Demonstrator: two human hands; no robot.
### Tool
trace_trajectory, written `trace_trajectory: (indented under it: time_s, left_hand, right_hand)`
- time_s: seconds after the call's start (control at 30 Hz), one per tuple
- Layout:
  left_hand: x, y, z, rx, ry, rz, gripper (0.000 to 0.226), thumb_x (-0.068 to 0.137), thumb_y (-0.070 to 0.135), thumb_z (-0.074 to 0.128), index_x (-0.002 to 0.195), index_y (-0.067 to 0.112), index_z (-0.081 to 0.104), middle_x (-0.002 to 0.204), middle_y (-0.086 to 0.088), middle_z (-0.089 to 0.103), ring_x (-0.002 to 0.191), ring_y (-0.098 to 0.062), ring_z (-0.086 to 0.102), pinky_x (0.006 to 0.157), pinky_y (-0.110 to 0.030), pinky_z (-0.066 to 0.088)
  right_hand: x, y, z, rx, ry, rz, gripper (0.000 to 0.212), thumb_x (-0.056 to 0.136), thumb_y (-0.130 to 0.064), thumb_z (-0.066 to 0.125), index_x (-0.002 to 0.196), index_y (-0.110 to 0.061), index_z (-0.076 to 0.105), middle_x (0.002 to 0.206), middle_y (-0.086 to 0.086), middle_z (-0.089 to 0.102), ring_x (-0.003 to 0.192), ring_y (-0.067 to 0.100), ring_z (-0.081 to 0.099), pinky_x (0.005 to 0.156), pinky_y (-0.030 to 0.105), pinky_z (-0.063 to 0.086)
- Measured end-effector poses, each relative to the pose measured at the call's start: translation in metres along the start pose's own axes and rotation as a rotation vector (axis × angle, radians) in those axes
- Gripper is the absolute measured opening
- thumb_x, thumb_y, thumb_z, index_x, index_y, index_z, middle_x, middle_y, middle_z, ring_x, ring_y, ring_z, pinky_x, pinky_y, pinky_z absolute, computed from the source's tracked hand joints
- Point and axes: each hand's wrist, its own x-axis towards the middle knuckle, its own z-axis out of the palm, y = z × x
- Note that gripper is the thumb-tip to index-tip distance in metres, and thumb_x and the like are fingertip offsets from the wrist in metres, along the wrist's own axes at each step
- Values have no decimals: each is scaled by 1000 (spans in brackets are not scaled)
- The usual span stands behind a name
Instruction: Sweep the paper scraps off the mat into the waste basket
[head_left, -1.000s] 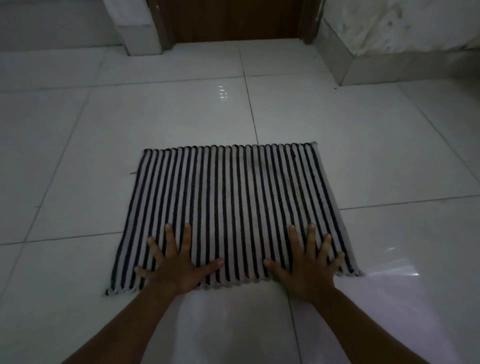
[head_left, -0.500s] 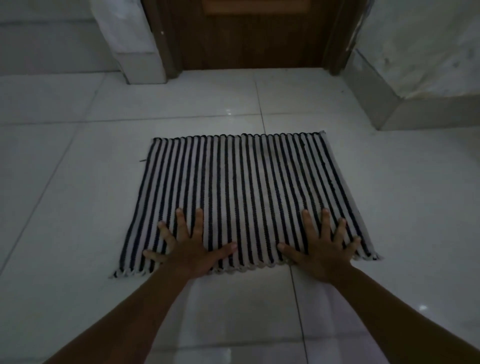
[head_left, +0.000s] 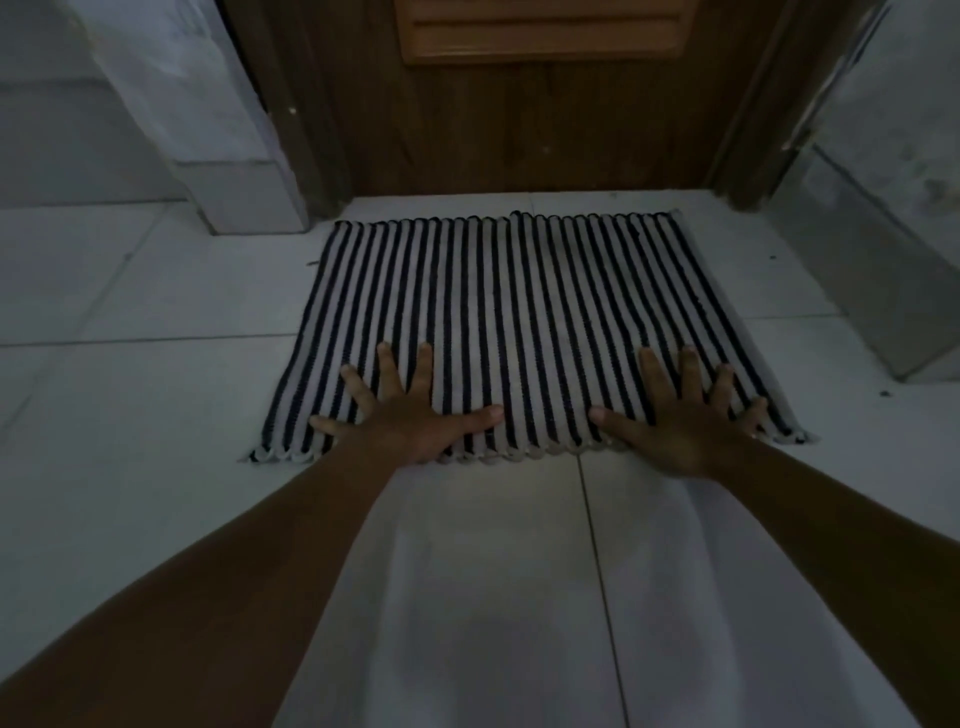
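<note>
A black-and-white striped mat (head_left: 519, 312) lies flat on the white tiled floor, its far edge close to a wooden door. My left hand (head_left: 415, 415) presses flat on the mat's near left part, fingers spread. On the near right part my right hand (head_left: 680, 421) lies flat the same way, fingers apart. Neither hand holds anything. I see no paper scraps on the mat and no waste basket in view.
A brown wooden door (head_left: 519, 130) stands just beyond the mat. A white pillar base (head_left: 244, 192) is at the left of the doorway, and a marble wall with a grey skirting (head_left: 857, 270) runs along the right. White floor tiles (head_left: 130, 415) surround the mat.
Both hands have slid the mat forward across the floor, so its far edge now lies near the door. The hands keep the same flat, spread pose on its near edge.
</note>
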Motion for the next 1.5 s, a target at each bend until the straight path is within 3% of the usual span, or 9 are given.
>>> trace_trajectory:
  time_s: [0.37,0.47,0.57,0.8,1.0,1.1,1.27,1.4,1.5]
  left_hand:
    - [39,15,-8,-39,124,40,129,51,104,36,150,47,-23,161,5,-35,145,-39,-32,103,-82,-10]
    - [37,11,10,-58,350,106,121,57,103,30,156,42,-1,168,-1,-12,151,-37,-17,106,-80,-9]
    - [36,5,22,-100,620,210,100,66,97,34,145,36,38,162,-2,26,151,-30,14,110,-78,-2]
    - [39,7,27,-40,716,217,77,75,88,45,125,30,60,143,-5,47,138,-33,34,113,-69,13]
    - [12,2,45,-9,940,384,53,84,65,52,108,20,63,117,-10,56,111,-31,49,96,-54,34]
    - [-21,-2,66,8,771,304,58,83,68,44,122,29,62,130,-9,54,122,-32,47,99,-59,33]
    - [-49,-2,80,51,541,241,82,86,77,16,158,36,12,167,-3,11,154,-25,4,116,-63,6]
    - [-50,-4,77,31,534,240,78,90,73,29,156,33,20,165,-9,18,151,-31,11,114,-66,12]
    - [-61,-5,81,25,588,269,77,89,69,34,153,26,33,160,-16,28,145,-38,25,109,-69,26]
  right_hand:
    - [33,-1,2,-5,189,-10,113,59,-103,8,150,-44,-22,164,5,-22,149,39,-18,112,69,-11]
    - [26,-2,10,40,429,-73,103,74,-95,22,155,-35,4,166,9,2,151,39,-1,114,68,-4]
    - [21,-4,16,78,717,-224,68,84,-75,45,134,-28,45,144,11,42,135,35,34,114,63,16]
    - [24,-2,26,48,753,-346,39,89,-48,48,112,-21,64,114,7,62,107,29,54,98,46,38]
    - [25,-4,27,-2,817,-320,35,87,-39,47,106,-17,66,105,8,63,96,29,56,87,42,39]
    - [27,-2,24,7,812,-331,36,87,-39,46,105,-17,67,103,8,63,95,30,56,87,43,37]
    - [19,-2,24,48,762,-300,47,90,-45,40,116,-17,67,116,9,64,108,31,57,98,47,33]
    - [-38,-4,43,113,584,-261,65,95,-56,36,152,-27,29,161,10,25,149,33,20,118,53,12]
    - [-114,3,74,117,450,-198,75,93,-71,15,157,-36,-2,167,3,-3,153,25,-8,121,50,-7]
